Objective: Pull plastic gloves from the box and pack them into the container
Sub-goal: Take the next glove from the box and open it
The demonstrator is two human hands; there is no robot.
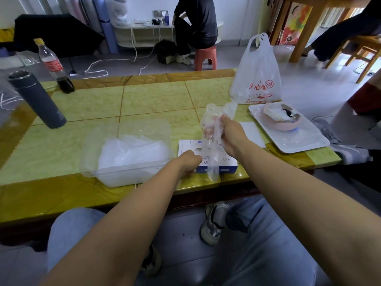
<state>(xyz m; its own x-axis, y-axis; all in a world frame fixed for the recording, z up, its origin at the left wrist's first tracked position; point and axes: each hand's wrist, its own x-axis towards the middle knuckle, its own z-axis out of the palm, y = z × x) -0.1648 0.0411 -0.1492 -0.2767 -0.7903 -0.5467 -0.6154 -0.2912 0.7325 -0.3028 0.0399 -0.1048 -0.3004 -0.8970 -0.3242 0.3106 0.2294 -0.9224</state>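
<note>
Clear plastic glove [212, 129] held above glove box [226, 161], right hand [232, 136] fingers grasping it; left hand [190, 162] fingers curled round box corner, container [115, 174] alongside.

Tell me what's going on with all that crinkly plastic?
A person is pulling thin plastic gloves out of a box on the green table. The right hand grips one clear glove lifted above the box, while the left hand holds the box's near corner. To the left, an open clear container already holds a pile of gloves.
</note>
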